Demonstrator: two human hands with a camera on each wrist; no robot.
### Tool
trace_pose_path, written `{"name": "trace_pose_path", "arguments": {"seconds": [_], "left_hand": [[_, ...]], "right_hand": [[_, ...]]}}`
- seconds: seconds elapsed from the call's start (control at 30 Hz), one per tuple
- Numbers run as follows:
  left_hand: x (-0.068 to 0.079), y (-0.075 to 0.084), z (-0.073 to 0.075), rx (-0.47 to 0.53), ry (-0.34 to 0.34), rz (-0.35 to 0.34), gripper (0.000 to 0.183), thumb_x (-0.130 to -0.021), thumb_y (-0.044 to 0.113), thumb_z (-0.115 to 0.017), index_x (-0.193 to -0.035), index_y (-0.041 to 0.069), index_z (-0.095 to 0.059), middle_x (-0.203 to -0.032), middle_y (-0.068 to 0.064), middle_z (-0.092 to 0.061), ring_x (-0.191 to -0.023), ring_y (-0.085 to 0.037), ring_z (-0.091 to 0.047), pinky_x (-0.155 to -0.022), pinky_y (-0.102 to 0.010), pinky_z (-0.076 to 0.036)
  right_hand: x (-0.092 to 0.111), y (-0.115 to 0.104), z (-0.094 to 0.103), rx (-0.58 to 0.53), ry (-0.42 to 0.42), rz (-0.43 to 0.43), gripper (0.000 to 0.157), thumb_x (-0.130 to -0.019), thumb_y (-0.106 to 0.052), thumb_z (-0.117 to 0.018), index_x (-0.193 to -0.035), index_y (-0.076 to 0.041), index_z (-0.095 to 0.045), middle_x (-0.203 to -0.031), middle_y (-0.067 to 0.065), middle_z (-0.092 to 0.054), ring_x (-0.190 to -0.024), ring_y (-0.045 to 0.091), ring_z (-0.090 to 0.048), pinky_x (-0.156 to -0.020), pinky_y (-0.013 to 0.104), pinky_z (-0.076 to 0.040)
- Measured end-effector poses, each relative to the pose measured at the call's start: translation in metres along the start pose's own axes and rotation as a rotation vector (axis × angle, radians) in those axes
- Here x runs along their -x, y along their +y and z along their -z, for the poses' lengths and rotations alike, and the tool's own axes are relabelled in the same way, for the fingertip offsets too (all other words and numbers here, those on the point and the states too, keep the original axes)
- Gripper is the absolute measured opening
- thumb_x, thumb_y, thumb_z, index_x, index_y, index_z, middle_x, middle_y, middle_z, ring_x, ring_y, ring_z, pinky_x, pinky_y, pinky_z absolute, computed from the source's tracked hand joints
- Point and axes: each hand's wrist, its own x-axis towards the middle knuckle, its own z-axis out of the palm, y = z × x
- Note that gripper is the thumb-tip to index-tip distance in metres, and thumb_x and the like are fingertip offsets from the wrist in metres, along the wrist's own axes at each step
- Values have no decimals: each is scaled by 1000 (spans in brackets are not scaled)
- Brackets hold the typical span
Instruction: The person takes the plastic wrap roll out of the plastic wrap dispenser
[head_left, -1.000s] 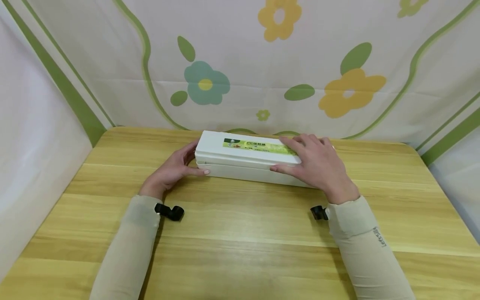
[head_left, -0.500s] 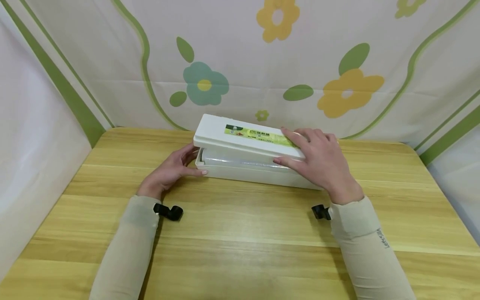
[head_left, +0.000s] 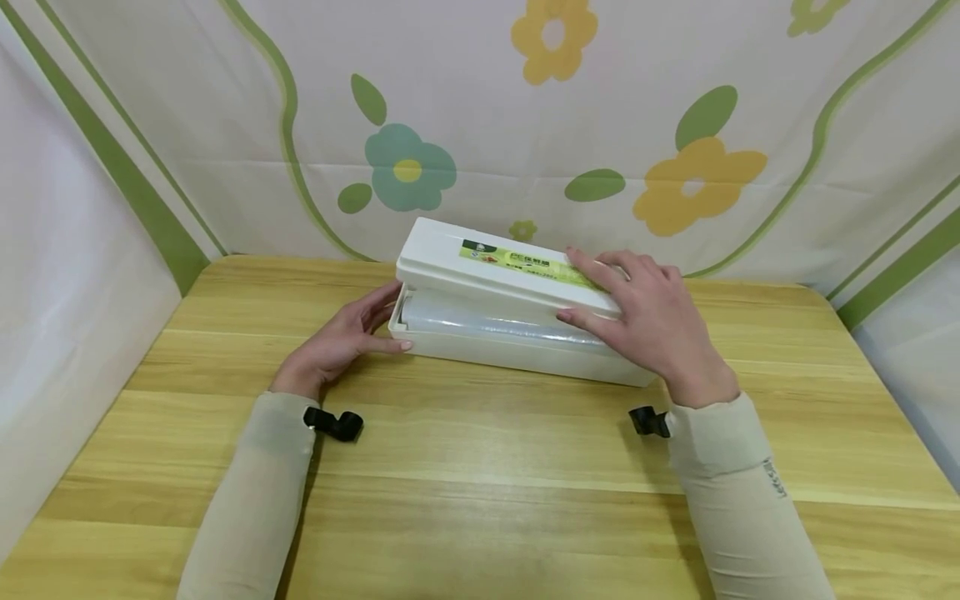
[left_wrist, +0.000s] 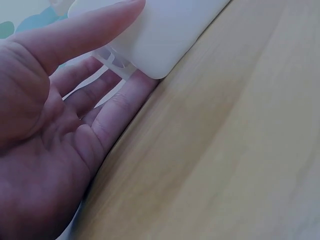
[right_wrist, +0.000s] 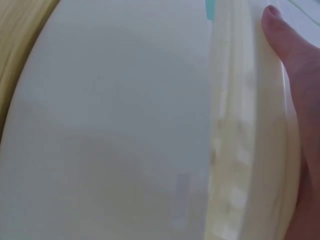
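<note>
A long white cling film box [head_left: 495,354] lies on the table, turned slightly at an angle. Its white lid [head_left: 431,250], with a green label, is tilted up at the left end and still low at the right. Under it shows a shiny roll of cling film [head_left: 480,315]. My left hand [head_left: 337,337] holds the base's left end, thumb on the front wall and fingers behind the end. The right hand [head_left: 645,317] grips the lid near its right end, fingers over the top, thumb [right_wrist: 287,45] along the front edge.
The wooden table [head_left: 465,483] reaches back to a flower-printed cloth [head_left: 495,142] hanging just behind the box. More cloth hangs at both sides. Black wrist mounts [head_left: 337,425] stick out inward from the sleeves.
The lid's left end has risen off the base, uncovering the roll. My right hand has shifted slightly right with the lid; the left hand has stayed at the base's left end.
</note>
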Motion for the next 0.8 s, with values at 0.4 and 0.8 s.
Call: {"name": "trace_pose_path", "arguments": {"seconds": [0.4, 0.8], "left_hand": [[0, -1, 1, -16, 4, -6, 103, -91, 3, -85, -173, 24, -26, -179, 3, -28, -166, -24, -26, -133, -51, -24], [1, -2, 2, -16, 18, 3, 103, -90, 4, -86, -173, 23, -27, -179, 0, -29, -166, -26, -24, -135, -52, -21]], "right_hand": [[2, 8, 5, 35, 13, 39, 73, -92, -56, -80, -159, -39, -54, -141, 18, -64, -127, 41, -61, -104, 67, -44], [1, 15, 10, 16, 24, 26, 74, -90, -52, -85, -157, -38, -57, -143, 19, -64, -131, 42, -58, -106, 69, -42]]}}
